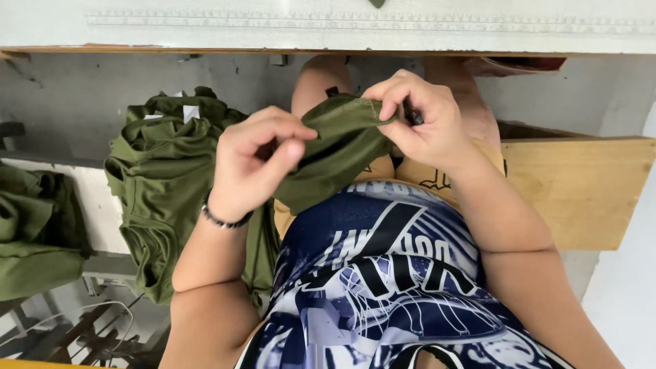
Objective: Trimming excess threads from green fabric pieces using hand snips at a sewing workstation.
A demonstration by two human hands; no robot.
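An olive-green garment point(336, 147) is stretched between both hands over my lap. My left hand point(256, 158), with a dark beaded bracelet at the wrist, pinches the cloth between thumb and fingers. My right hand point(418, 117) grips the stitched hem of the same garment, and a small dark object shows between its fingers; I cannot tell what it is. The rest of the cloth hangs down toward my knees.
A pile of olive-green garments point(164, 178) sits to my left, with more green cloth point(34, 232) at the far left edge. A white table edge with a ruler strip point(342, 24) runs along the top. A wooden board point(581, 184) stands at the right.
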